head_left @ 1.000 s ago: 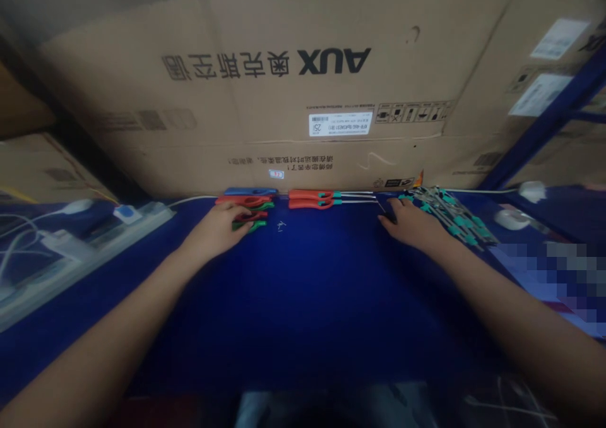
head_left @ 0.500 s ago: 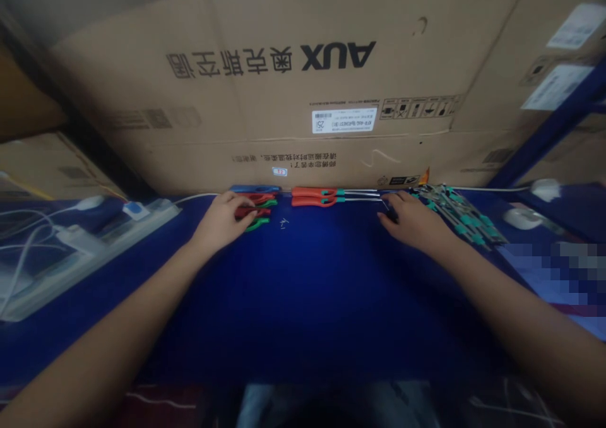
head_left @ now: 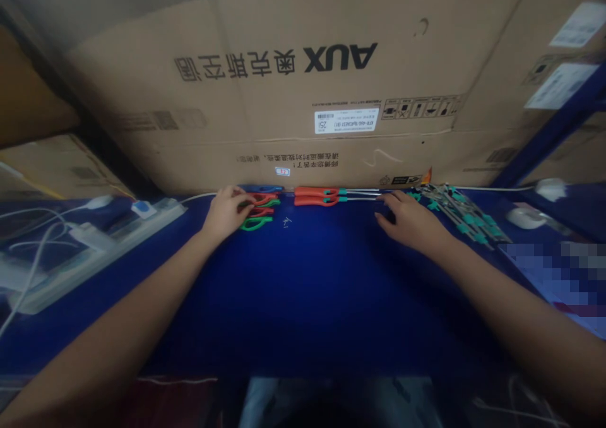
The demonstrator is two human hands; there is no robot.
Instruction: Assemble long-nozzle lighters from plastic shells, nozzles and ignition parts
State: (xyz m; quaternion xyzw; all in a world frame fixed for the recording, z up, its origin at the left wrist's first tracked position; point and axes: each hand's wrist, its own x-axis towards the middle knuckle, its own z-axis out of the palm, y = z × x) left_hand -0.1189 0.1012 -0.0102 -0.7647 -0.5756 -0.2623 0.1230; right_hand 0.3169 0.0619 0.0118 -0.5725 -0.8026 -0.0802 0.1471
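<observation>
On the blue table (head_left: pixel 307 276), my left hand (head_left: pixel 226 212) has its fingers curled over a small pile of red and green handles (head_left: pixel 259 211) by the cardboard box. Its thumb and fingers close on a red one, and a green handle (head_left: pixel 255 224) lies bare at the near side. My right hand (head_left: pixel 409 221) lies flat with fingers stretched out. Its fingertips sit by the metal shaft ends of two red-handled tools with teal collars (head_left: pixel 318 196). A heap of metal shafts with teal collars (head_left: pixel 458 213) lies just right of that hand.
A large cardboard box marked AUX (head_left: pixel 303 87) stands along the table's far edge. A white power strip with cables (head_left: pixel 95 245) lies at the left. A white rounded object (head_left: pixel 521 217) and a blue rack post (head_left: pixel 549 125) are at the right.
My left hand has crept toward the far side of the handle pile, uncovering the green handle. The right hand has barely shifted. The view has drifted slightly.
</observation>
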